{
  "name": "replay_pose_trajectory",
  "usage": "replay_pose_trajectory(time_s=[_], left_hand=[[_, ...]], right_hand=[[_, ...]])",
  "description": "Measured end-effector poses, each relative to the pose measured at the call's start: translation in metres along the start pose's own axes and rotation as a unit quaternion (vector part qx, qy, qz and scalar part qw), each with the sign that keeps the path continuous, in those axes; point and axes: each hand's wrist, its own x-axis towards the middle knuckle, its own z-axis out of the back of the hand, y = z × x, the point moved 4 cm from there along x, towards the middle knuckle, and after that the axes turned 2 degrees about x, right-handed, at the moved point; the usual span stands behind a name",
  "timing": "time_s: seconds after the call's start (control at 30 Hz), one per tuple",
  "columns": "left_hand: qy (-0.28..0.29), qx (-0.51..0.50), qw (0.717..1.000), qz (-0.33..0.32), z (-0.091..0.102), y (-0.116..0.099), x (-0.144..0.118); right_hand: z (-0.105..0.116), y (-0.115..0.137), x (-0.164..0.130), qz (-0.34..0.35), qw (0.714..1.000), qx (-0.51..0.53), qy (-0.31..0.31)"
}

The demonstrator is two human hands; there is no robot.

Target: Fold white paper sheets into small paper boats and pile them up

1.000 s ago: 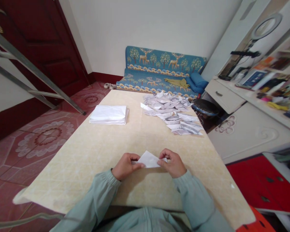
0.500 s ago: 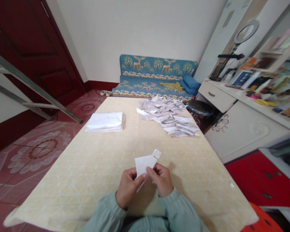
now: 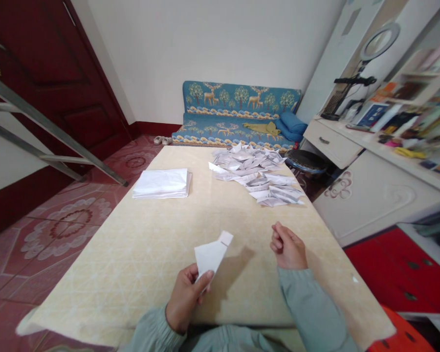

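My left hand [image 3: 187, 293] pinches a folded piece of white paper [image 3: 209, 256] between thumb and fingers, low over the front middle of the table. A narrow tab with a short dark mark sticks out at the paper's upper right corner. Off to the right, my right hand [image 3: 289, 247] is apart from the paper, its fingers curled and the thumb pressed against them; nothing shows in it. Farther back on the right lies a loose heap of folded paper pieces [image 3: 254, 166]. A neat stack of white sheets [image 3: 160, 183] rests at the back left.
A pale patterned cloth covers the table [image 3: 132, 254]. Beyond its far edge stands a blue sofa [image 3: 238, 115], with a round black stool [image 3: 306, 160] at the far right corner. A metal ladder [image 3: 55, 129] is on the left, and a cluttered white desk [image 3: 385, 142] on the right.
My right hand has let go of the folded paper and moved right and forward, its fingers closed. My left hand keeps the paper and has shifted slightly left.
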Motion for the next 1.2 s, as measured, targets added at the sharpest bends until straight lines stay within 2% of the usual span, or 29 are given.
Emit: replay_pose_trajectory(time_s=[0.07,0.13,0.2,0.3,0.4,0.47,0.53,0.6,0.63,0.7,0.77,0.83,0.9,1.07,1.13,1.2], left_hand=[[-0.038,-0.024,0.999,-0.01,0.0,0.0,0.002],[-0.022,-0.008,0.999,-0.025,-0.007,-0.005,0.003],[0.016,0.029,0.999,-0.041,-0.016,-0.012,0.003],[0.058,0.063,0.994,-0.064,-0.023,-0.017,-0.002],[0.07,0.086,0.991,-0.082,-0.02,-0.013,-0.006],[0.054,0.101,0.989,-0.09,-0.013,-0.007,-0.008],[0.015,0.115,0.989,-0.094,-0.004,-0.005,-0.009],[-0.024,0.131,0.986,-0.101,0.003,-0.008,-0.01],[-0.032,0.14,0.984,-0.109,0.003,-0.012,-0.011],[-0.022,0.146,0.979,-0.14,-0.002,-0.024,-0.01],[0.009,0.124,0.976,-0.179,-0.013,-0.038,-0.009],[0.054,0.088,0.977,-0.184,-0.025,-0.046,-0.005],[0.092,0.048,0.978,-0.178,-0.035,-0.049,0.0],[0.113,-0.029,0.973,-0.201,-0.038,-0.047,0.001],[0.134,-0.051,0.971,-0.192,-0.038,-0.047,-0.002],[0.14,-0.064,0.971,-0.183,-0.038,-0.049,-0.006]], right_hand=[[-0.008,-0.019,-0.019,-0.068,0.993,-0.064,0.072],[-0.023,-0.046,-0.046,-0.14,0.964,-0.117,0.191],[-0.034,-0.062,-0.067,-0.137,0.956,-0.128,0.227],[-0.04,-0.064,-0.072,-0.107,0.97,-0.124,0.181],[-0.034,-0.052,-0.059,-0.095,0.986,-0.089,0.106],[-0.024,-0.043,-0.047,-0.076,0.994,-0.065,0.043],[-0.013,-0.033,-0.036,-0.048,0.996,-0.069,-0.002],[-0.011,-0.022,-0.028,-0.022,0.989,-0.143,0.036],[-0.014,-0.016,-0.026,-0.002,0.976,-0.202,0.084],[-0.025,-0.003,-0.027,0.069,0.925,-0.332,0.169],[-0.039,0.008,-0.033,0.152,0.867,-0.429,0.202],[-0.053,0.011,-0.042,0.195,0.835,-0.466,0.216],[-0.065,0.004,-0.052,0.186,0.841,-0.445,0.246],[-0.07,-0.027,-0.073,0.031,0.918,-0.255,0.302],[-0.068,-0.035,-0.077,-0.026,0.926,-0.203,0.317],[-0.066,-0.036,-0.08,-0.044,0.926,-0.181,0.329]])
